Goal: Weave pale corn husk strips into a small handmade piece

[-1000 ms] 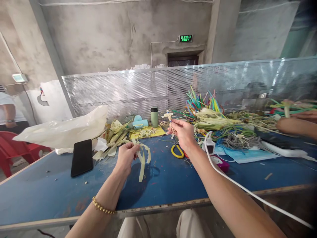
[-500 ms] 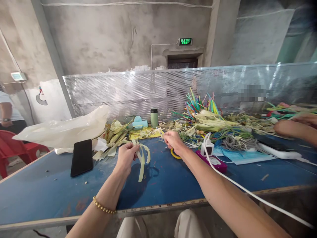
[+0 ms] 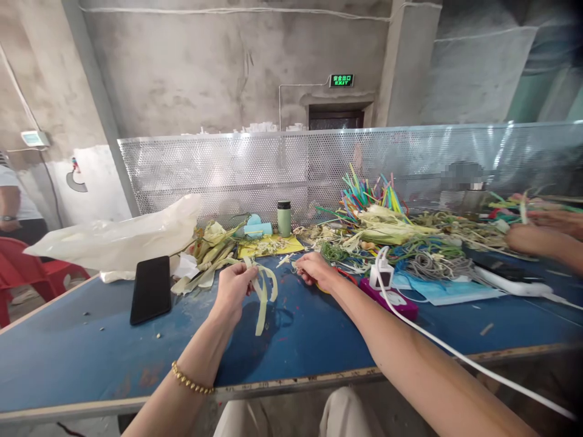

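Observation:
My left hand [image 3: 235, 284] is closed in a pinch on pale green corn husk strips [image 3: 261, 303], which hang and curl down over the blue table. My right hand [image 3: 315, 268] is low over the table farther right, its fingers closed together. Something thin and pale shows at its fingertips, too small to make out. Just left of those fingertips lies a small pale scrap [image 3: 285, 261]. A yellow sheet [image 3: 294, 244] with husk shavings lies beyond both hands. Part of a red loop [image 3: 347, 274] shows beside my right wrist, its rest hidden by the hand.
On the left are a black phone [image 3: 150, 290] and a plastic bag [image 3: 127, 233]. A green bottle [image 3: 283, 218] stands at the back. Husks [image 3: 387, 221], cords, a charger [image 3: 381, 272] on a purple box [image 3: 401, 305] and a white cable lie right. Another person's hand [image 3: 531, 237] works far right.
My right hand has come down and slightly nearer; the small yellow-and-blue item at its fingertips no longer shows. The left hand keeps its strips nearly still.

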Demonstrator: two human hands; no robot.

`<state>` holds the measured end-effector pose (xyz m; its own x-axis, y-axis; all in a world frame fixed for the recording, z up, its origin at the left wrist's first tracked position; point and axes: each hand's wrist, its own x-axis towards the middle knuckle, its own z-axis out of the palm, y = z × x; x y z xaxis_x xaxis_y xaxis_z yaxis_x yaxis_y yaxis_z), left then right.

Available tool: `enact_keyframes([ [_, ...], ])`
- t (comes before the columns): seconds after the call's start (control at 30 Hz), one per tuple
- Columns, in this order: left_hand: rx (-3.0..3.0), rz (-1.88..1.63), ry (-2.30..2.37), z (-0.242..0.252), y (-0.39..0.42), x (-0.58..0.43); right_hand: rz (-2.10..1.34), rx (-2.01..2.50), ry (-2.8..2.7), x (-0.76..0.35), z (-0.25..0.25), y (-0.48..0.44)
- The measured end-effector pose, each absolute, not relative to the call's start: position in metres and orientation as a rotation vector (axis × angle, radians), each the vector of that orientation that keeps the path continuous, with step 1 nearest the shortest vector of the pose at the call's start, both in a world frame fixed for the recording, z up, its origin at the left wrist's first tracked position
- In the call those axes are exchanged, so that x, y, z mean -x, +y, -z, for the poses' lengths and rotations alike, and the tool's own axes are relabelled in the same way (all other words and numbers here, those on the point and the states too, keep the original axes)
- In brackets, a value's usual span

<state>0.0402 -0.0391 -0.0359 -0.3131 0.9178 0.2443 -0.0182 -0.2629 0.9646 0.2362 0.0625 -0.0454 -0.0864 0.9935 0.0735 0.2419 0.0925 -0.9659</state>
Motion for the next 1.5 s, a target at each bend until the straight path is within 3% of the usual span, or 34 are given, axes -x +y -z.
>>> enact_keyframes([
  [0.53, -1.210, -1.663, 1.259, 0.034, -0.042, -0.042, -0.345, 1.623, -1.865, -0.253, 0.040, 0.089],
  [0.83, -1.208, -1.670, 1.248, 0.033, -0.043, -0.042, -0.141, 1.694, -1.945, -0.244, 0.038, 0.082],
  [1.07, -1.202, -1.653, 1.268, 0.034, -0.041, -0.042, -0.145, 1.627, -1.824, -0.252, 0.026, 0.079],
  [1.5, -1.212, -1.646, 1.266, 0.034, -0.042, -0.041, -0.630, 1.322, -1.831, -0.236, 0.034, 0.069],
])
